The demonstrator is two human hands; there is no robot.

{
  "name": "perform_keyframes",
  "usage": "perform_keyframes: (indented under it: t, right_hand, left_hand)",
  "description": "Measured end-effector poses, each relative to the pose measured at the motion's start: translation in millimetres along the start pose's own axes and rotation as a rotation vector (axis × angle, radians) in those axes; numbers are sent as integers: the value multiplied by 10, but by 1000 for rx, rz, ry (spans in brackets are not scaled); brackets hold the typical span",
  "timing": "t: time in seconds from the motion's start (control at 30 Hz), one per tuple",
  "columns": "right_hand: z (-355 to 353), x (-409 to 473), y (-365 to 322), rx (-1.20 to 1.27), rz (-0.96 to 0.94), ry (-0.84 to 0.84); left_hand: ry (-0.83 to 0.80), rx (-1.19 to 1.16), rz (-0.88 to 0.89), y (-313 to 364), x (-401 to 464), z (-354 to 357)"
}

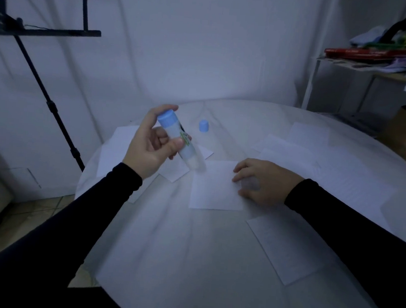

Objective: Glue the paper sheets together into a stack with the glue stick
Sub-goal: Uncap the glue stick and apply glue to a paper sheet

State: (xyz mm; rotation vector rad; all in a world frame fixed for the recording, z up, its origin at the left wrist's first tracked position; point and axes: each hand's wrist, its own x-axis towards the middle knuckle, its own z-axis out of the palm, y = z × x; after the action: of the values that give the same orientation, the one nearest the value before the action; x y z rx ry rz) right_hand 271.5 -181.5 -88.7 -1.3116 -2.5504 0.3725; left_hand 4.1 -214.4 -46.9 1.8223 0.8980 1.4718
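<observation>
**Glue stick poised over the sheet**

The left hand (150,147) gripped the glue stick (179,142), fingers and thumb curled round the middle of its barrel, holding it in the air. Its long axis ran on a slant: the blue twist end rose above the grip and away from the person, and the open glue end pointed down below the grip toward the near corner of the paper sheet (215,188). The cap (203,125) stood on the table (188,262) beyond the stick.

The right hand (260,180) pressed flat on that sheet, fingers relaxed, pinning its right edge.

It looked like the spreading step: the next move would need the tip lowered onto the paper and drawn across it while the other hand kept it pinned.
</observation>
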Motion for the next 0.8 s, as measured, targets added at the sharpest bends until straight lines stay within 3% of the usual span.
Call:
perform_keyframes:
  t: [0.2,0.33,0.5,0.8]
  right_hand:
    - [-48,44,-241,-23,-101,182]
    - [125,80,-442,-11,-128,82]
    - [197,105,-420,-33,4,21]
    - [192,108,-421,-34,24,-1]
  left_hand:
    - [-127,33,-64,-19,98,141]
    - [-241,74,-132,-89,30,134]
    - [-273,140,-155,-149,-86,108]
    - [-260,163,-148,-213,-70,134]
